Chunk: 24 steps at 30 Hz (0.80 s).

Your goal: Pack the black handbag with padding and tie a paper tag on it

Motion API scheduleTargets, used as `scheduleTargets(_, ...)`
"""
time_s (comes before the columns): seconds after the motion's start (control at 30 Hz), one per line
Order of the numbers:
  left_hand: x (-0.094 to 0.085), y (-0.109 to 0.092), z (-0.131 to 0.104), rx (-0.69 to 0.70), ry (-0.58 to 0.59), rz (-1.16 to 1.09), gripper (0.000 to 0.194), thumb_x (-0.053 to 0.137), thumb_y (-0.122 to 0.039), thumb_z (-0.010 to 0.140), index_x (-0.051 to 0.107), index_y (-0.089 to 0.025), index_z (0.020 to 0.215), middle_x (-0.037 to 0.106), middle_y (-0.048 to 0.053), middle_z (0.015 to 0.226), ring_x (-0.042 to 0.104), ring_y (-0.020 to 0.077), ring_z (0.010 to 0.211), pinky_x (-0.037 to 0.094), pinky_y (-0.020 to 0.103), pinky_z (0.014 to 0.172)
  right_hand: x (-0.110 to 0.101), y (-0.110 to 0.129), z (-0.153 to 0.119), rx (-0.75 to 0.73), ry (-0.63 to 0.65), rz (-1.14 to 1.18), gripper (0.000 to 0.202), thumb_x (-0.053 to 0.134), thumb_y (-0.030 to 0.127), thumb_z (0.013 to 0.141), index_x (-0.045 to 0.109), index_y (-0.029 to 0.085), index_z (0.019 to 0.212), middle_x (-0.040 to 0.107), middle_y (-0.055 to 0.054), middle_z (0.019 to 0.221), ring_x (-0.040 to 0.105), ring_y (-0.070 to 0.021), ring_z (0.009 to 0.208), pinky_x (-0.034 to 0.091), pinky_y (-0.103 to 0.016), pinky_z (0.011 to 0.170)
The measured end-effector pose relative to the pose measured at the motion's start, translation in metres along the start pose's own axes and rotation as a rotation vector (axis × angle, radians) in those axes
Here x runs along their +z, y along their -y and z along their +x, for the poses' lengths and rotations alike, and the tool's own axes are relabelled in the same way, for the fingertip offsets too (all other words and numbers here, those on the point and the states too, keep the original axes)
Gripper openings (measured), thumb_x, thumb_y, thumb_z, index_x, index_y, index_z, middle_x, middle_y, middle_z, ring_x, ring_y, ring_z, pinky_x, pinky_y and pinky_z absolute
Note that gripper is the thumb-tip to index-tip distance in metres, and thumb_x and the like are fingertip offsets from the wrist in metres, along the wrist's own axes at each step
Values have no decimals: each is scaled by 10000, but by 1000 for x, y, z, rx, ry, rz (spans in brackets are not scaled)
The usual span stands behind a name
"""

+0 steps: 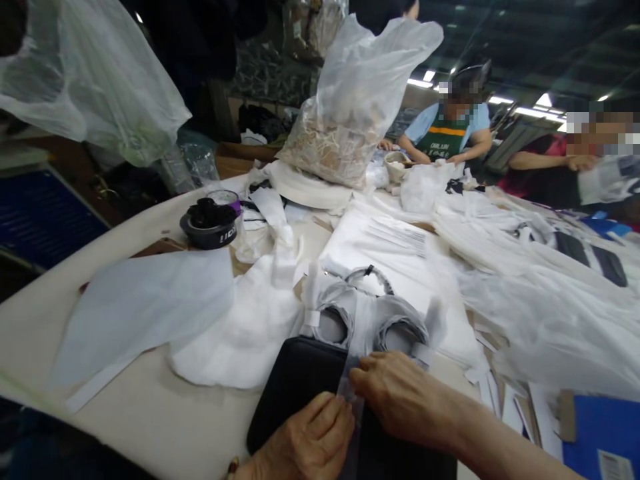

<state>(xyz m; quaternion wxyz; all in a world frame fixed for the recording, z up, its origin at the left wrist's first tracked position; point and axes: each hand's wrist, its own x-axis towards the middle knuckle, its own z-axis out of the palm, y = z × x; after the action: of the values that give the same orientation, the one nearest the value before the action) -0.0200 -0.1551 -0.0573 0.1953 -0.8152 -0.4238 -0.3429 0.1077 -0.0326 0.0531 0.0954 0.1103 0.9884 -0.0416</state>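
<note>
A black bag-like piece (pixel 305 373) with a smooth surface lies on the table in front of me. Two rounded loops (pixel 334 325), wrapped in greyish film, rise at its far end. Down its middle runs a translucent white strip (pixel 361 327). My left hand (pixel 317 437) is closed, thumb and fingers pinching the strip's edge low on the black piece. Just beyond it my right hand (pixel 395 390) is closed too, fingertips on the strip near the loops. The palms hide part of the black piece.
White sheets (pixel 395 247) and a soft white wrap (pixel 240 327) spread over the table. A tape roll with black stuff (pixel 210 227) stands left. Behind is a full plastic bag (pixel 345 113). A co-worker in a green apron (pixel 445 137) and another person (pixel 545 167) work opposite.
</note>
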Motion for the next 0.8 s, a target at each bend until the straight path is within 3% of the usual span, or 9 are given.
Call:
scheduleTargets(0.1, 5, 2, 0, 1, -51, 4, 245, 441, -35, 777, 663, -93, 861, 666, 46, 886, 602, 174, 872, 498, 310, 844, 1, -3, 16, 8, 75, -27, 232, 502, -3, 647, 610, 180, 742, 674, -25, 656, 612, -162, 548, 315, -261, 460)
scheduleTargets(0.2, 7, 2, 1, -6, -59, 7, 235, 441, -38, 785, 662, -101, 831, 661, 43, 866, 597, 173, 869, 489, 310, 837, -3, -6, 28, 117, 90, -38, 126, 597, 66, 665, 621, 181, 618, 654, -28, 534, 601, -168, 475, 247, -258, 401)
scheduleTargets(0.33, 4, 2, 2, -18, -75, 2, 255, 414, -33, 799, 658, -102, 821, 657, 41, 864, 596, 170, 891, 475, 310, 859, -10, -19, 32, 321, 8, -82, 182, 756, 259, 604, 631, 146, 670, 636, -63, 510, 605, -226, 464, 263, -264, 381)
scheduleTargets(0.43, 3, 2, 3, -11, -44, 10, 244, 429, -28, 793, 655, -99, 849, 656, 47, 900, 595, 172, 915, 473, 315, 886, -7, -20, 15, 403, -132, -122, 129, 661, 247, 729, 609, 131, 753, 628, -63, 552, 602, -221, 497, 341, -282, 416)
scheduleTargets(0.47, 4, 3, 3, -9, -56, 21, 238, 434, -25, 791, 653, -98, 851, 655, 48, 892, 596, 169, 907, 476, 311, 882, -1, -15, 7, 377, -238, -108, 89, 567, 204, 800, 602, 144, 746, 629, -57, 577, 601, -199, 522, 376, -281, 443)
scheduleTargets(0.5, 5, 3, 3, -10, -74, 33, 241, 428, -23, 795, 651, -98, 850, 654, 49, 881, 597, 164, 895, 482, 305, 872, 6, -8, -2, 319, -368, -98, 188, 458, 157, 851, 598, 160, 725, 636, -54, 617, 604, -178, 562, 414, -277, 487)
scheduleTargets(0.57, 7, 3, 3, -12, -125, 54, 265, 390, -36, 827, 645, -107, 832, 650, 43, 841, 600, 155, 864, 494, 287, 839, 28, 9, -17, 152, -617, -83, 345, 278, 110, 895, 622, 128, 909, 685, -82, 801, 631, -162, 727, 483, -275, 625)
scheduleTargets(0.63, 7, 4, 2, 0, -159, 47, 299, 358, -50, 853, 632, -126, 764, 645, 30, 785, 607, 154, 836, 499, 287, 834, 55, 26, -27, 6, -673, -239, 379, 253, 138, 918, 620, 138, 1013, 696, -49, 982, 622, -164, 920, 488, -284, 766)
scheduleTargets(0.8, -2, 8, 1, 11, -164, -52, 307, 356, -42, 860, 604, -119, 697, 626, 11, 685, 614, 123, 738, 475, 285, 908, 102, 48, -32, 60, -783, -432, 322, 337, 157, 923, 647, 184, 1005, 691, 13, 1041, 623, -166, 962, 450, -314, 896)
